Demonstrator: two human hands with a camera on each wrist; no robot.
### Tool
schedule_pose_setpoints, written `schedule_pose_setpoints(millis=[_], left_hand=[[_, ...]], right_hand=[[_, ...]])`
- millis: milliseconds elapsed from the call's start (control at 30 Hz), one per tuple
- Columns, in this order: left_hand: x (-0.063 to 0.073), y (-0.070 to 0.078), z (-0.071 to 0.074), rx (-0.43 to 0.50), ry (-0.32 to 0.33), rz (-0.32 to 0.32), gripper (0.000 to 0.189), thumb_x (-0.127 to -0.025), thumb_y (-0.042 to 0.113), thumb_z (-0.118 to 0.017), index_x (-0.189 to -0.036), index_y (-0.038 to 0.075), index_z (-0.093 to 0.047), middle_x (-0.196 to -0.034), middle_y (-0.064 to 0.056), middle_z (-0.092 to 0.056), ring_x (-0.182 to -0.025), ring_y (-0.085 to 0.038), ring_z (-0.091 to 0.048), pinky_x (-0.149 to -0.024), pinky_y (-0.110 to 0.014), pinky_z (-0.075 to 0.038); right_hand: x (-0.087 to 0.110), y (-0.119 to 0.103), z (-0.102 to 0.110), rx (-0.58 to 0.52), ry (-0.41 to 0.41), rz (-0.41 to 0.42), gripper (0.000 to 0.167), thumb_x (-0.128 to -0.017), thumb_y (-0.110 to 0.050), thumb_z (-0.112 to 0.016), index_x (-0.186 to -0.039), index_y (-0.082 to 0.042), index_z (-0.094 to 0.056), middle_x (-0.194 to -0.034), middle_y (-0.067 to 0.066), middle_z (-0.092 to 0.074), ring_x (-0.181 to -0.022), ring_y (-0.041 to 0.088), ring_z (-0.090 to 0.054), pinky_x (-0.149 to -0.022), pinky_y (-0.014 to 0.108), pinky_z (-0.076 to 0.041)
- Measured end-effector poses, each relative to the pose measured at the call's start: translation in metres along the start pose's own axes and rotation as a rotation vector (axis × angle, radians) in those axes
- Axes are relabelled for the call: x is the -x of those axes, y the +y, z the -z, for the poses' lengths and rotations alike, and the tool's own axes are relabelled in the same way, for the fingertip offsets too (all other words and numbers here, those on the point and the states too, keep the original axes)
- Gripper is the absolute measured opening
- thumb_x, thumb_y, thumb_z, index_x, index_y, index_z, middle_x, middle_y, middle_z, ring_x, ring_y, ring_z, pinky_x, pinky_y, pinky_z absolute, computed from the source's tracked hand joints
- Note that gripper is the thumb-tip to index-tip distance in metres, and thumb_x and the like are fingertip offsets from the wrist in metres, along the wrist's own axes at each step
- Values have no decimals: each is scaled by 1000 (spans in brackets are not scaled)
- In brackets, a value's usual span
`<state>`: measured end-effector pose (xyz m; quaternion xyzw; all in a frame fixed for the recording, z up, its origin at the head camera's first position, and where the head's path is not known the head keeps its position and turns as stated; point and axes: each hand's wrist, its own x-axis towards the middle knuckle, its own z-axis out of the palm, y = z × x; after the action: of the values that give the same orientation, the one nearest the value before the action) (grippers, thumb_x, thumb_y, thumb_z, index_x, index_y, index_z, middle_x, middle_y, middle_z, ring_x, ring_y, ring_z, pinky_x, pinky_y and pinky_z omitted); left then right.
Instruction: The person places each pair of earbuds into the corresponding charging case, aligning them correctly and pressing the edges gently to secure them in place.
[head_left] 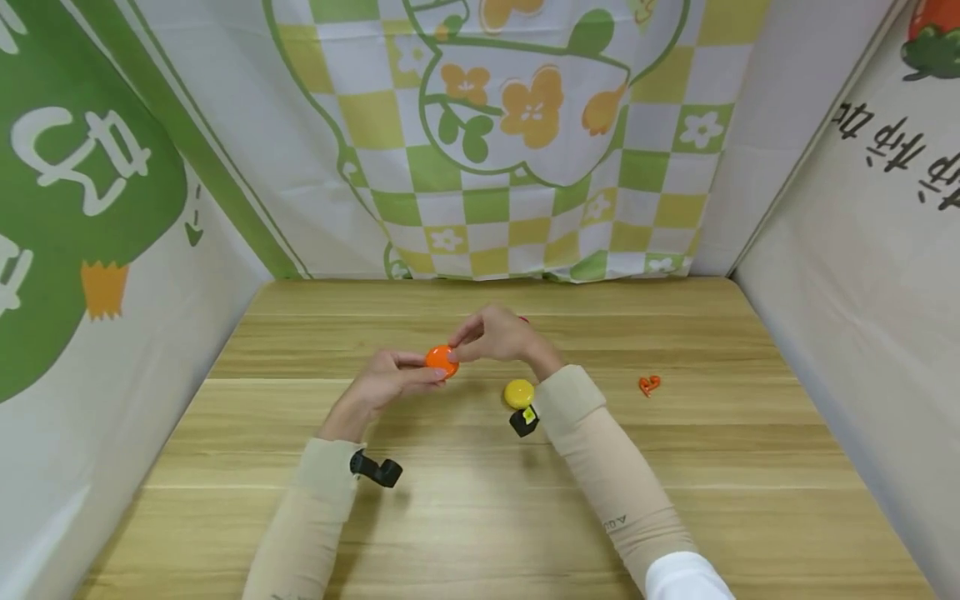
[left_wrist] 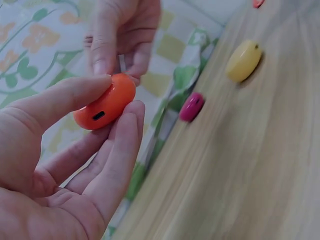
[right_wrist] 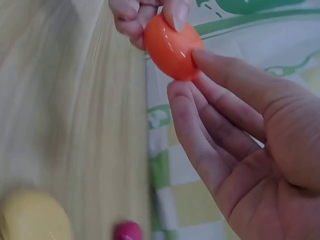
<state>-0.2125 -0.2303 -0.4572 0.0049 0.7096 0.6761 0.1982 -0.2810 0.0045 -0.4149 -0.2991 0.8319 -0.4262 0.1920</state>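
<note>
Both hands meet over the table at a glossy orange rounded piece (head_left: 437,360), which has a small dark slot in its side in the left wrist view. My left hand (head_left: 381,383) pinches it between thumb and fingers. From the opposite side, my right hand (head_left: 498,333) grips its edge, with the thumb on top and fingertips below in the right wrist view. On the table near the right wrist sits a yellow rounded piece (head_left: 518,393). A smaller pink piece (left_wrist: 191,107) lies beyond it, mostly hidden by the right hand in the head view.
Two small orange curved pieces (head_left: 649,384) lie toward the right of the wooden table (head_left: 465,533). A checked green and yellow cloth (head_left: 547,208) hangs along the table's back edge. Printed fabric walls stand on both sides, and each wrist carries a black camera mount (head_left: 377,469).
</note>
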Motion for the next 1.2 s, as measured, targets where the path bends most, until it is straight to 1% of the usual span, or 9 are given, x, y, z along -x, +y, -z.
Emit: schedule_pose_setpoints(millis=[100, 200, 367, 500, 633, 800, 900, 1033, 1200], left_hand=[[-1, 0, -11, -32, -30, -37, 42, -95, 6, -78, -132, -11, -67, -104, -4, -82, -100, -18, -79, -101, -40, -61], [-1, 1, -24, -36, -42, -76, 41, -94, 6, -79, -131, -9, -69, -107, -6, -82, -96, -13, -78, -96, -36, -63], [1, 4, -49, -19, -14, -148, 38, -90, 9, -84, -125, -4, -75, -110, -7, -83, -100, -14, -78, -95, -34, -63], [2, 6, -69, 4, -23, -205, 36, -90, 8, -84, -124, -2, -76, -113, -9, -82, -104, -16, -78, -98, -33, -61], [3, 10, -89, 26, -27, -220, 35, -90, 8, -84, -124, 1, -77, -116, -10, -81, -107, -18, -78, -99, -34, -61], [1, 21, -109, -20, -28, -223, 34, -90, 10, -85, -122, 2, -78, -116, -12, -81, -102, -17, -78, -97, -33, -61], [2, 26, -117, -33, -44, -234, 33, -91, 13, -84, -121, 2, -78, -114, -11, -81, -101, -17, -77, -96, -32, -61], [2, 30, -123, -35, -49, -244, 31, -91, 18, -85, -119, 6, -80, -111, -9, -82, -101, -17, -78, -96, -32, -60], [1, 32, -128, -44, -56, -284, 28, -91, 16, -85, -116, 3, -80, -110, -11, -82, -97, -17, -79, -92, -30, -62]], right_hand=[[7, -5, 11, 123, -42, 71, 13, -90, -16, -85, -100, -8, -83, -97, 5, -83, -88, 11, -76, -81, 24, -62], [15, -11, 23, 186, -109, 110, 10, -91, -13, -84, -98, -7, -81, -95, 5, -82, -86, 10, -75, -82, 24, -62], [30, -23, 45, 236, -212, 120, 10, -92, -13, -83, -100, -7, -81, -96, 4, -81, -86, 11, -75, -83, 27, -63], [44, -30, 61, 278, -254, 92, 9, -92, -16, -83, -99, -12, -82, -95, 0, -80, -87, 10, -75, -82, 27, -63], [55, -35, 75, 338, -280, 93, 6, -92, -18, -84, -97, -16, -82, -96, -2, -80, -86, 9, -75, -81, 27, -63], [70, -41, 91, 414, -287, 114, 7, -91, -20, -84, -97, -17, -83, -95, -4, -79, -84, 7, -75, -80, 27, -63], [78, -45, 100, 417, -306, 103, 9, -92, -21, -84, -99, -17, -83, -95, -5, -80, -84, 8, -75, -80, 27, -63], [82, -50, 109, 400, -348, 86, 9, -93, -20, -83, -101, -16, -83, -95, -5, -81, -85, 10, -76, -82, 29, -64], [82, -53, 117, 390, -389, 69, 9, -92, -20, -83, -100, -15, -83, -95, -3, -81, -86, 11, -75, -82, 30, -64]])
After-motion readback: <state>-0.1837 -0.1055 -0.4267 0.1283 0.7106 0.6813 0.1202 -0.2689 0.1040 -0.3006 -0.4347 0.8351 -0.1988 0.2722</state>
